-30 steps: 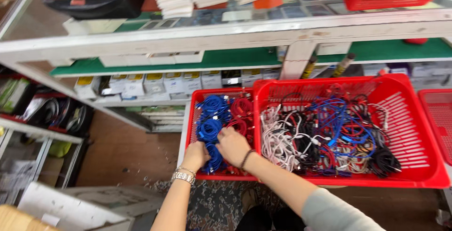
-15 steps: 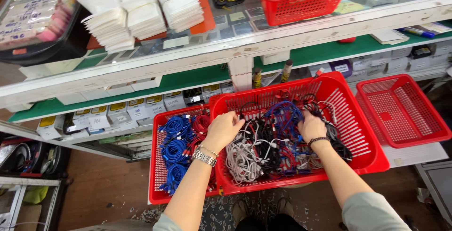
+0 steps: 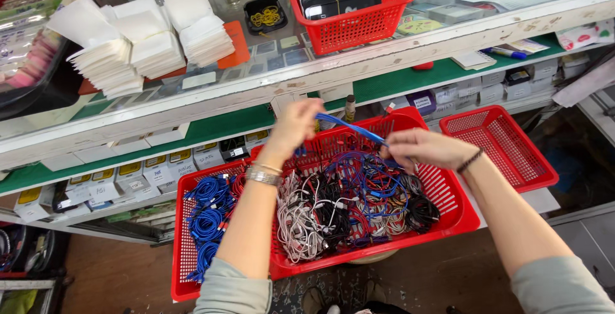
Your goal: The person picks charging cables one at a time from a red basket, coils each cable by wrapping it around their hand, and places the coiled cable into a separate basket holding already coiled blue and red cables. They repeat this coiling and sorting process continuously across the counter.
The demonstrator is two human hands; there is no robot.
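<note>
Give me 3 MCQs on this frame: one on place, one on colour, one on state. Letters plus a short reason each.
1. Where does the basket of coiled blue cables sit?
A. on the glass counter
B. to the left of the big basket of mixed cables
C. inside the empty basket

2. What colour is the cable stretched between the hands?
A. blue
B. white
C. yellow

3. How is that cable held?
A. lying loose in the basket
B. hanging from one hand
C. pulled out between the left hand and the right hand, above the basket

Answers:
1 B, its rim tucks under the big basket's left edge.
2 A, a blue strand runs from hand to hand.
3 C, each hand grips one end and the strand is nearly straight.
</note>
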